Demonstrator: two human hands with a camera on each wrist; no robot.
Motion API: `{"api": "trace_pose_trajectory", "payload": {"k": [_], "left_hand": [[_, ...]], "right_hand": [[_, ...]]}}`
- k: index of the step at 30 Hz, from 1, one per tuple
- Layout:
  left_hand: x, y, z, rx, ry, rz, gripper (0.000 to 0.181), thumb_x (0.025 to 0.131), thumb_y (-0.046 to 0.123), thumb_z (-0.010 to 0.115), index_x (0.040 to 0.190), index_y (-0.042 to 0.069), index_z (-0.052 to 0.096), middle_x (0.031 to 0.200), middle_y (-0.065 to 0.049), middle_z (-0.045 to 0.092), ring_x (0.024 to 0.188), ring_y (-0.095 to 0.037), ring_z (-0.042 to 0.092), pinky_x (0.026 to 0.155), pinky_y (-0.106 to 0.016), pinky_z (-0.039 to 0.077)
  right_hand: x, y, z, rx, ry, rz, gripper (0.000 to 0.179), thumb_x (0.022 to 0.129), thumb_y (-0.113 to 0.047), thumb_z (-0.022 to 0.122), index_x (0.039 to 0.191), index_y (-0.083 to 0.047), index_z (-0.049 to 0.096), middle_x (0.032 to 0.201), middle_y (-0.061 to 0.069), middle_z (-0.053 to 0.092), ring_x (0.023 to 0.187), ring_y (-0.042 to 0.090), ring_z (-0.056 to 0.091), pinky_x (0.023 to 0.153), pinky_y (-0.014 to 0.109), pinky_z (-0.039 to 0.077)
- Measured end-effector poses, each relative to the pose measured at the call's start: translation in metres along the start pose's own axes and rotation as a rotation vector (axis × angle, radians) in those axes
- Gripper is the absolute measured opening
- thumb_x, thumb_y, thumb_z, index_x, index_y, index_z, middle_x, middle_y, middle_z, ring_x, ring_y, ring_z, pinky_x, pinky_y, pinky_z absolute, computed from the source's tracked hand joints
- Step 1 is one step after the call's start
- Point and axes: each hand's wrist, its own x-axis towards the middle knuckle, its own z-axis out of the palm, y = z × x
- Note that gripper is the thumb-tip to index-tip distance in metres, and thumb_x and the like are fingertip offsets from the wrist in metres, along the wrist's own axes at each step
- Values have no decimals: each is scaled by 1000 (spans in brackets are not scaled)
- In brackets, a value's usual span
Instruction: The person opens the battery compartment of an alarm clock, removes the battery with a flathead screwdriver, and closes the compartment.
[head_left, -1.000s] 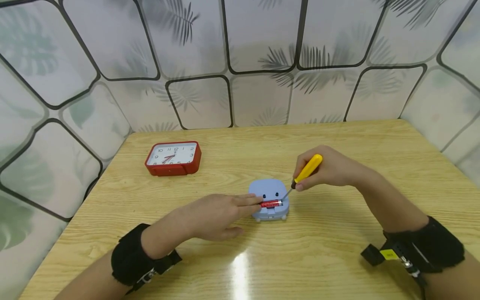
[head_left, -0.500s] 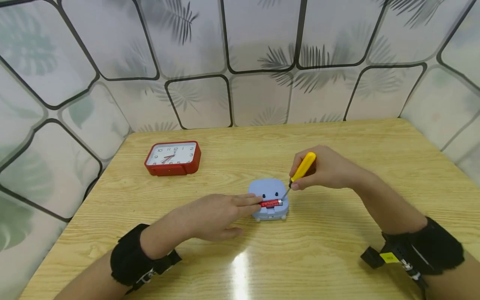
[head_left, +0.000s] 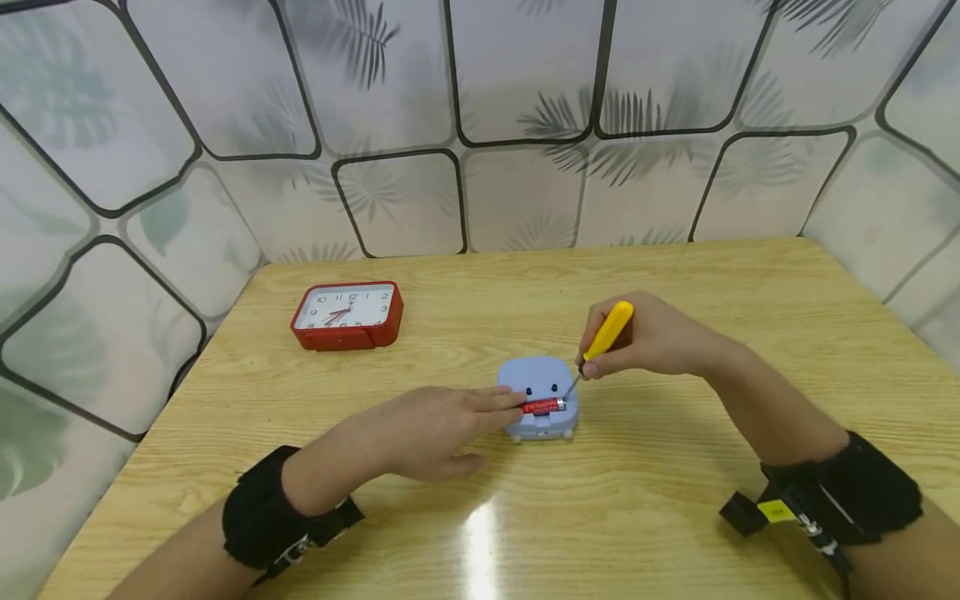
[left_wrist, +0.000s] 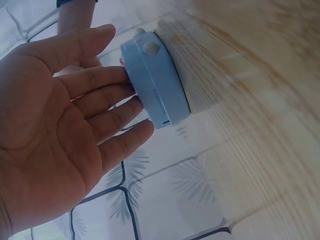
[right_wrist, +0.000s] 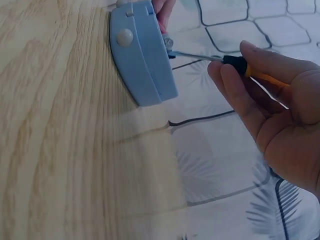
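A small light-blue rounded device (head_left: 534,371) lies on the table with a red battery (head_left: 543,407) in its recess. My left hand (head_left: 427,433) stretches its fingertips over the device's left side and the battery's left end, hiding that end. In the left wrist view the fingers are straight against the device (left_wrist: 159,82). My right hand (head_left: 652,335) pinches a yellow-handled screwdriver (head_left: 609,331), tilted down to the left. Its tip is right at the battery's silver right end. In the right wrist view, thumb and fingers hold the screwdriver (right_wrist: 197,55) near its black collar.
A red rectangular clock (head_left: 348,338) with a white dial lies at the back left of the wooden table (head_left: 660,517). Patterned panels (head_left: 525,192) rise behind the table's far edge and at both sides. Black straps with cameras are on both wrists.
My right hand has shifted slightly left, and the screwdriver's handle has swung left to stand steeper, its tip still by the battery's end. The left hand and the device have stayed put.
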Motion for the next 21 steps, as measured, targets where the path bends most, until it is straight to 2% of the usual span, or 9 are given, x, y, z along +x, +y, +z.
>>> {"api": "trace_pose_trajectory", "payload": {"k": [3,7,12,21], "left_hand": [[0,0,0,4,9,5,63,98,31,64,154,13,41,162,-3,34,148,-19,35,114,-39,41],[0,-1,1,7,10,7,62,98,31,63,154,13,41,163,-3,32,148,-19,35,114,-39,41],[1,-2,0,-7,0,6,63,98,31,63,154,15,40,163,-1,31,148,-19,33,115,-39,39],[0,-4,1,-11,-8,0,64,98,31,63,155,18,38,163,1,30,149,-16,31,116,-38,39]], "right_hand": [[1,9,-4,100,-24,10,17,83,-12,81,94,-5,70,93,11,73,83,26,73,77,33,61],[2,16,-4,169,-57,7,17,84,-7,79,97,-1,70,98,15,74,90,27,73,80,34,61],[6,15,0,156,-105,10,17,84,-9,79,96,-2,70,99,14,75,93,28,73,82,33,61],[5,11,-1,102,-64,48,20,84,-15,81,96,-5,70,96,11,74,86,26,71,79,31,60]]}}
